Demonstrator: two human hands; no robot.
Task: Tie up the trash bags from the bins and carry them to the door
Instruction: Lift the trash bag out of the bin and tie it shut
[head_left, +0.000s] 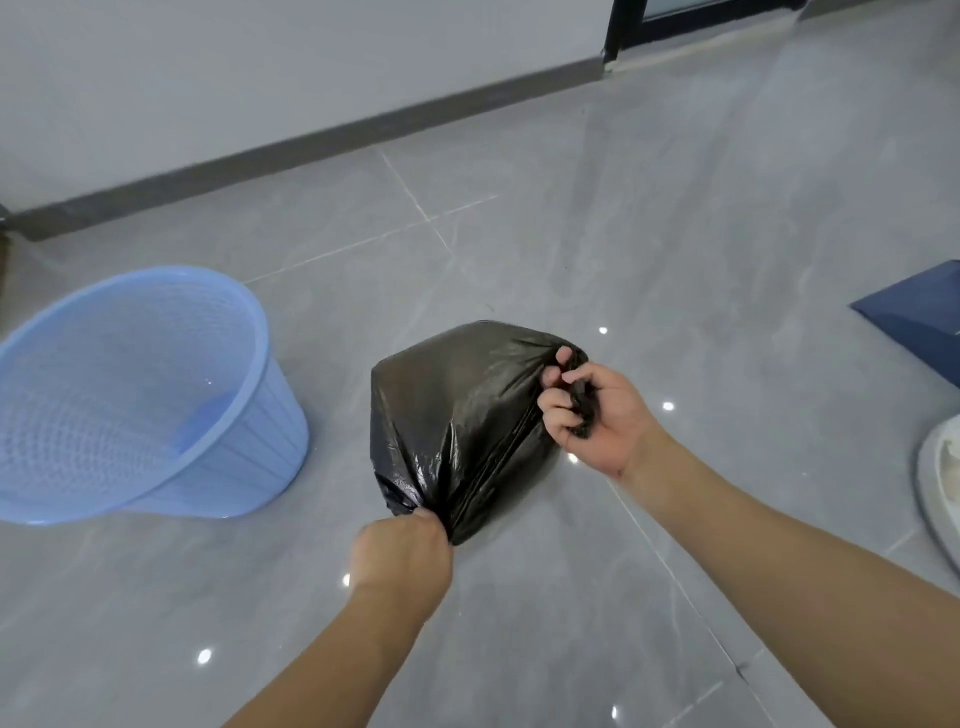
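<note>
Bag: a black trash bag (457, 415) sits on the grey tiled floor (675, 234) at frame centre.
Left hand (400, 556): at 6 o'clock of the bag, fist gripping a gathered corner.
Right hand (592, 415): at 3 o'clock, fingers curled round another bunched corner.
Bin: a blue mesh bin (135, 395), tilted, stands at 9 o'clock, apart from the bag.

Both forearms are bare to the frame's edge (no sleeve shows), and the left hand (400, 553) and right hand (597, 415) wear no gloves or rings.
</note>
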